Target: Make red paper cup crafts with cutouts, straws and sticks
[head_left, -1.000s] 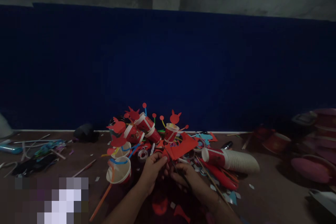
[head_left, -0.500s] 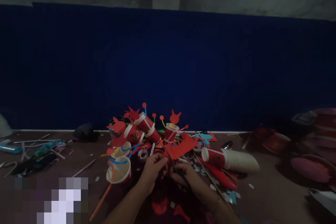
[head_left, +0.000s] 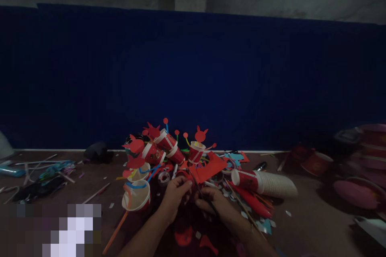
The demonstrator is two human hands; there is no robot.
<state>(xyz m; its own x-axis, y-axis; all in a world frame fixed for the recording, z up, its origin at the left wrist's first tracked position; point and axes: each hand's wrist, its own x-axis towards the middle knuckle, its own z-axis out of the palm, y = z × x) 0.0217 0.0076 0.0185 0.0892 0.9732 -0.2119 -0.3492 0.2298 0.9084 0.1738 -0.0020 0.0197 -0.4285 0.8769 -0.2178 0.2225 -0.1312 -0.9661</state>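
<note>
My left hand (head_left: 177, 190) is closed, thumb and fingers pinched on a small piece of red paper that is mostly hidden and dim. Close beside it, my right hand (head_left: 212, 200) is closed round dark-handled scissors (head_left: 205, 196), whose blades point up and away between the hands. Just beyond lies a larger sheet of red paper (head_left: 209, 169). Left of my left hand stands a paper cup (head_left: 137, 196) with bent straws attached. Behind it are several red and white cups (head_left: 153, 153) with red paper heads and straw arms. Red paper cutouts (head_left: 208, 244) lie below my hands.
A long stack of nested paper cups (head_left: 276, 184) lies on its side at the right, near a red packet (head_left: 256, 200). A tape roll (head_left: 164, 177) is near my left hand. Straws and scraps (head_left: 57, 170) lie at the left; a pink round object (head_left: 357, 194) sits far right.
Both hands stay almost in place. The red below my left fingertips shows less than before. The cups and the paper sheet have not moved.
</note>
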